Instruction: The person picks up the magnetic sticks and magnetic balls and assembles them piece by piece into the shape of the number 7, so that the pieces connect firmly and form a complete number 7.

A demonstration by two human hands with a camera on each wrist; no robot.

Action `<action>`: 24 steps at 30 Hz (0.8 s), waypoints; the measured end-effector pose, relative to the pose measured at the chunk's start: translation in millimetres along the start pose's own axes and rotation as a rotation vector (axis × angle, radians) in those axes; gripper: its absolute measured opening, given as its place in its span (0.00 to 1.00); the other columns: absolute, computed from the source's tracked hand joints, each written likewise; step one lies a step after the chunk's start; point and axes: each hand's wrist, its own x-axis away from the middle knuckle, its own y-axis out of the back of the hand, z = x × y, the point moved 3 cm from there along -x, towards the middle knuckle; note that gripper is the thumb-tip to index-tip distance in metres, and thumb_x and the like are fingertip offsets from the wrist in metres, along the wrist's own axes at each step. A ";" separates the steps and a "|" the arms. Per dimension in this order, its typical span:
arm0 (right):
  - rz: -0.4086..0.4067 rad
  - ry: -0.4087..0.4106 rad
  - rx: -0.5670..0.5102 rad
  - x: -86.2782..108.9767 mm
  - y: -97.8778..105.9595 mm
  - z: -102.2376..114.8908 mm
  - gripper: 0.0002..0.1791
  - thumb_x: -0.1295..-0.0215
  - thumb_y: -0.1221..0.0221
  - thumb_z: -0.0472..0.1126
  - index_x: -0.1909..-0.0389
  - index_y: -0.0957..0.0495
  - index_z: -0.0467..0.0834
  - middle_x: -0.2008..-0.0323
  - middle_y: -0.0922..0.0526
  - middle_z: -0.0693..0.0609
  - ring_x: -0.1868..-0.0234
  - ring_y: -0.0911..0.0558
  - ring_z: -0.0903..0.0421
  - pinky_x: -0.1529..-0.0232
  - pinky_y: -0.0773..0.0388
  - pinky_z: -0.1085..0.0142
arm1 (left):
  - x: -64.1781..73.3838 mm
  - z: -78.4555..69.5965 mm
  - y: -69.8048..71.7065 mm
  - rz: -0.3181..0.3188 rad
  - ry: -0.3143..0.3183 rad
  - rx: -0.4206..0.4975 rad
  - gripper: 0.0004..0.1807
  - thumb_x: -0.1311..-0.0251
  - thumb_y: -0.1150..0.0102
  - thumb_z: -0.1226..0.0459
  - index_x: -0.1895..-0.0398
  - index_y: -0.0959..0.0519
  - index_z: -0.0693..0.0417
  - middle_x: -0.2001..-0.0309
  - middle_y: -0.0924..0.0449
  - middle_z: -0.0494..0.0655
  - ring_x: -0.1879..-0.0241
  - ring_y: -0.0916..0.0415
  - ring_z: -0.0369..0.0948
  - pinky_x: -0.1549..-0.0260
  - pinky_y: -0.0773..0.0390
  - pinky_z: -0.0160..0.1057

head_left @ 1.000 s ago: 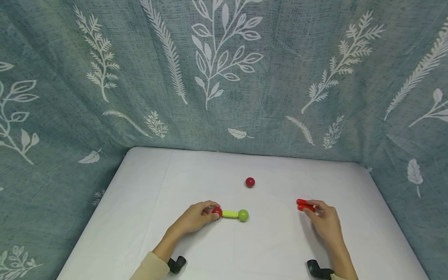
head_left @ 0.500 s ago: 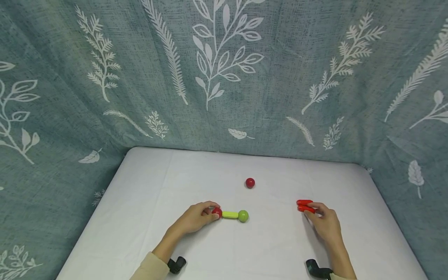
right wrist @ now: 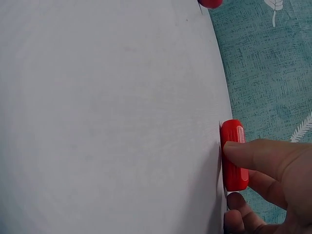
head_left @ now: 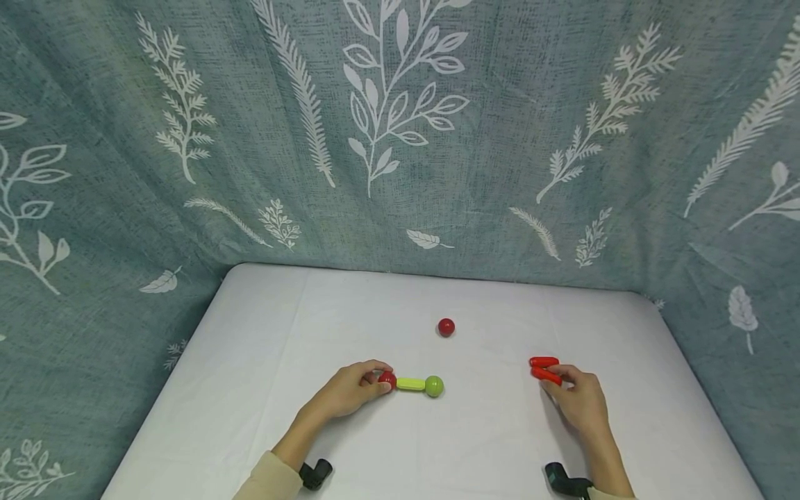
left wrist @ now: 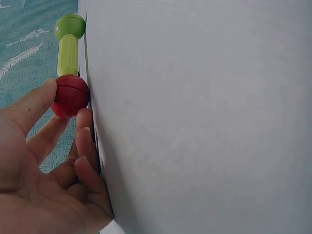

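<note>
Head view: my left hand [head_left: 346, 389] is at the left-centre of the white table [head_left: 350, 312], thumb and fingers pinching a red ball [head_left: 387, 380]. That ball sits against one end of a yellow-green rod [head_left: 410, 384]; a green ball [head_left: 434, 386] sits against the other, so the three form a straight row pointing away to my right. My right hand [head_left: 584, 403] is well apart on the right side, its grip narrow, pinching the nearer red rod [head_left: 546, 376] between thumb and finger. The farther red rod [head_left: 544, 362] lies just beyond it, near my fingertips; whether the two rods touch, I cannot tell. A loose red ball [head_left: 446, 327] rests on the table beyond the row, between my hands. A blue-green curtain [head_left: 250, 125] printed with white leaves hangs behind and at both sides. Left wrist view: my thumb presses one side of the held ball, with fingertips at its lower side and the remaining fingers curled loosely. A thin seam line crosses both this ball and the green one. Right wrist view: my thumb lies across the ridged face of the held rod; a red ball is partly visible at the upper edge.
</note>
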 end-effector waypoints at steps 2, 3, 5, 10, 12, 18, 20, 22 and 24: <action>0.000 0.002 0.000 0.4 -0.2 -0.2 0.17 0.41 0.31 0.32 0.52 0.19 0.29 0.55 0.18 0.28 0.55 0.21 0.37 0.61 0.28 0.53 | 0.1 -0.2 -0.4 0.000 -0.002 0.000 0.19 0.33 0.38 0.49 0.42 0.20 0.44 0.65 0.23 0.39 0.68 0.28 0.39 0.69 0.28 0.40; 0.000 0.002 0.002 0.6 -0.3 -0.3 0.17 0.41 0.31 0.32 0.52 0.19 0.29 0.55 0.19 0.28 0.56 0.21 0.38 0.62 0.29 0.53 | 0.0 -0.3 -0.6 0.000 -0.002 0.000 0.19 0.33 0.38 0.49 0.42 0.20 0.44 0.65 0.23 0.39 0.68 0.28 0.39 0.69 0.28 0.40; -0.001 0.002 0.006 0.8 -0.1 0.0 0.17 0.42 0.31 0.32 0.52 0.19 0.29 0.55 0.19 0.28 0.59 0.22 0.39 0.64 0.29 0.55 | -0.1 -0.3 -0.8 0.000 0.000 0.001 0.19 0.33 0.38 0.49 0.42 0.20 0.43 0.65 0.23 0.39 0.68 0.28 0.39 0.69 0.28 0.40; 0.005 -0.002 0.001 2.8 0.5 3.8 0.17 0.41 0.31 0.33 0.52 0.18 0.30 0.54 0.19 0.28 0.61 0.23 0.42 0.67 0.31 0.58 | 0.0 -0.9 -0.7 0.002 0.005 0.004 0.19 0.33 0.38 0.50 0.42 0.20 0.44 0.66 0.23 0.39 0.67 0.28 0.39 0.69 0.28 0.41; 0.020 -0.011 -0.010 5.5 -0.6 7.3 0.17 0.41 0.31 0.33 0.51 0.18 0.31 0.53 0.19 0.29 0.58 0.23 0.40 0.64 0.29 0.55 | 0.1 -1.1 -0.8 0.003 0.005 0.002 0.19 0.33 0.38 0.50 0.42 0.20 0.44 0.65 0.23 0.39 0.67 0.28 0.39 0.69 0.28 0.41; 0.084 0.000 -0.063 16.6 -8.1 27.4 0.15 0.39 0.31 0.35 0.51 0.17 0.38 0.51 0.21 0.33 0.50 0.26 0.40 0.54 0.27 0.49 | 0.5 -2.7 -0.2 0.000 0.008 -0.006 0.19 0.33 0.38 0.50 0.42 0.20 0.44 0.65 0.23 0.39 0.67 0.28 0.39 0.68 0.27 0.41; 0.098 0.028 -0.068 20.0 -12.1 36.0 0.14 0.39 0.31 0.35 0.52 0.16 0.39 0.53 0.20 0.37 0.54 0.26 0.43 0.58 0.27 0.53 | 0.7 -3.6 0.2 -0.002 0.010 -0.008 0.19 0.33 0.38 0.50 0.42 0.20 0.44 0.64 0.23 0.39 0.67 0.28 0.39 0.68 0.27 0.41; 0.125 0.051 -0.080 24.0 -17.1 44.6 0.13 0.40 0.31 0.35 0.53 0.15 0.41 0.55 0.20 0.40 0.59 0.28 0.47 0.64 0.29 0.59 | 0.7 -4.3 0.4 -0.004 0.012 -0.010 0.19 0.33 0.38 0.50 0.42 0.20 0.44 0.64 0.23 0.39 0.66 0.28 0.39 0.68 0.27 0.41; 0.156 0.065 -0.092 28.0 -23.2 54.1 0.13 0.40 0.31 0.35 0.54 0.15 0.43 0.56 0.20 0.44 0.62 0.30 0.49 0.68 0.32 0.62 | 0.5 -4.6 0.6 -0.004 0.014 -0.010 0.20 0.33 0.38 0.50 0.42 0.20 0.44 0.64 0.23 0.39 0.66 0.28 0.40 0.67 0.27 0.42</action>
